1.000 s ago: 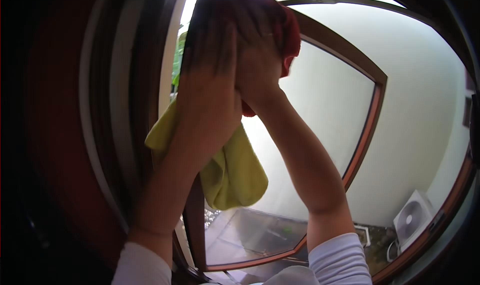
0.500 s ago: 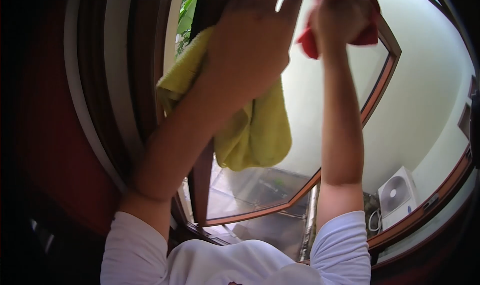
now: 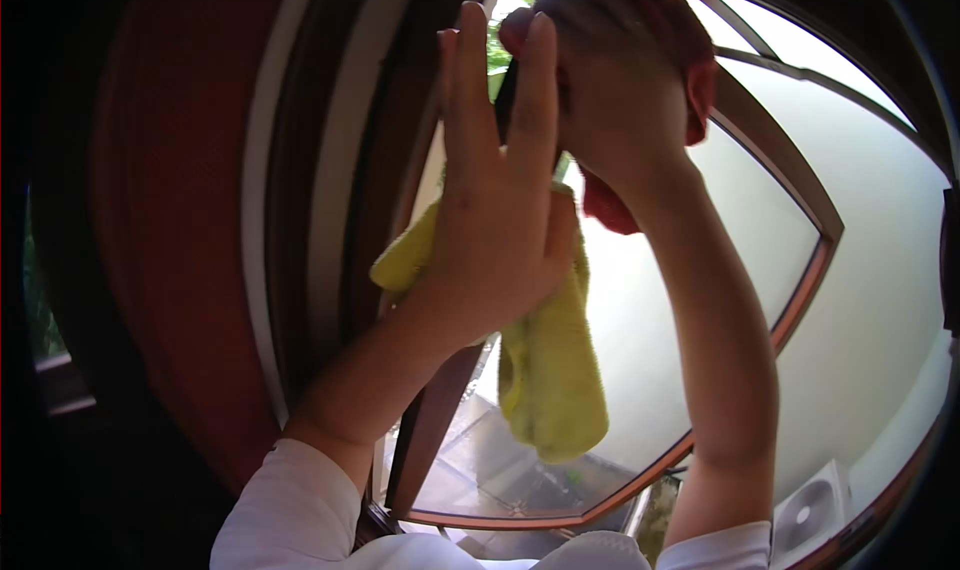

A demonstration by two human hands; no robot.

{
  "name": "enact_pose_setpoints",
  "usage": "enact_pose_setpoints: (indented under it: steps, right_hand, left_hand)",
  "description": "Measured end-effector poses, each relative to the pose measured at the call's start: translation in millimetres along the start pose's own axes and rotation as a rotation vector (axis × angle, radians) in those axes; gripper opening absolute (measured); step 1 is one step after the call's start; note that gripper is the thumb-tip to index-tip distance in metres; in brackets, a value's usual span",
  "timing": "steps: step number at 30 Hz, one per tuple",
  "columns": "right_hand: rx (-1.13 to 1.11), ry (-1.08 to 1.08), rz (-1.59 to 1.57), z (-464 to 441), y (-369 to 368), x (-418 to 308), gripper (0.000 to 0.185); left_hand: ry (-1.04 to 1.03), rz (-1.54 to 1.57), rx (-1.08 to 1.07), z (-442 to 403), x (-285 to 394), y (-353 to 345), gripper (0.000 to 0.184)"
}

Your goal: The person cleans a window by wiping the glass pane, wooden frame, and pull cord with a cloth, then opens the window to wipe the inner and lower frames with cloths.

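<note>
My left hand is raised in front of the window, its fingers stretched upward. A yellow cloth is tucked in that hand, draping below the palm and out to the left of the wrist. Just to the right and higher, my right hand lies over a red cloth near the upper left of the open window's glass. Its fingertips are partly hidden against the cloth. The wooden window frame curves around the glass on the right.
On the left stand a dark wooden jamb and a red curtain or panel. Outside are a pale wall, a tiled floor and an air-conditioner unit at lower right. Green leaves show through the upper gap.
The view has shifted, so the window sits lower. My right hand and the red cloth have moved left, close to my left hand. The yellow cloth still hangs from my left hand.
</note>
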State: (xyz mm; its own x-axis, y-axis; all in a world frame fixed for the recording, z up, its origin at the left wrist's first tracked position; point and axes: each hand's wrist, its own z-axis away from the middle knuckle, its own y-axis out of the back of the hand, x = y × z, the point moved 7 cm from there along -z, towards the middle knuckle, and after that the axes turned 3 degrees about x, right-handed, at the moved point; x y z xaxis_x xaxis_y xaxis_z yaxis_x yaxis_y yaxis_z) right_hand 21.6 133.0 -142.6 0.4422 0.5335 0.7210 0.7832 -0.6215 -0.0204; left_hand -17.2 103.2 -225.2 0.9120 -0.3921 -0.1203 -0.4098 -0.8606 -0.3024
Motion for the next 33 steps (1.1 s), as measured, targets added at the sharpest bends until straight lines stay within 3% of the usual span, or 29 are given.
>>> enact_pose_setpoints:
  steps: [1, 2, 6, 11, 12, 13, 15, 17, 18, 22, 25, 33]
  right_hand:
    - [-0.035, -0.061, -0.052, -2, -3, 3, 0.013]
    - [0.068, 0.094, 0.089, 7, 0, -8, 0.019]
    - [0.215, 0.049, -0.23, 43, 7, 2, 0.029]
    - [0.482, -0.229, 0.098, 77, 55, 84, 0.016]
    - [0.602, -0.374, 0.022, 112, 82, 134, 0.011]
    - [0.604, -0.537, 0.001, 101, 88, 137, 0.013]
    - [0.196, -0.834, -0.019, 73, 68, 148, 0.021]
    - [0.02, -0.604, 0.295, 49, 56, 129, 0.029]
    - [0.01, -0.623, 0.064, 50, 60, 129, 0.03]
    - [0.003, -0.493, 0.19, 73, 73, 144, 0.027]
    - [-0.108, -0.689, 0.136, 119, 98, 198, 0.029]
    - [-0.039, -1.057, 0.489, 255, 165, 334, 0.039]
  left_hand:
    - [0.02, -0.014, -0.041, -1, -1, 0, 0.084]
    - [-0.016, -0.014, -0.063, -1, -2, -2, 0.082]
    - [-0.094, -0.062, -0.232, 4, 7, -16, 0.082]
    - [-0.141, -0.123, -0.337, -20, 0, -31, 0.08]
    - [-0.184, -0.162, -0.334, -18, 29, -67, 0.079]
    - [-0.221, -0.199, -0.318, -24, 27, -58, 0.078]
    - [-0.262, -0.249, -0.28, -27, 24, -49, 0.077]
    - [-0.236, -0.275, -0.267, -25, 19, -50, 0.079]
    - [-0.236, -0.309, -0.275, -23, 22, -49, 0.079]
    - [-0.268, -0.37, -0.309, -27, 39, -56, 0.082]
    - [-0.299, -0.372, -0.361, -28, 49, -75, 0.084]
    - [-0.26, -0.263, -0.456, -18, 58, -99, 0.08]
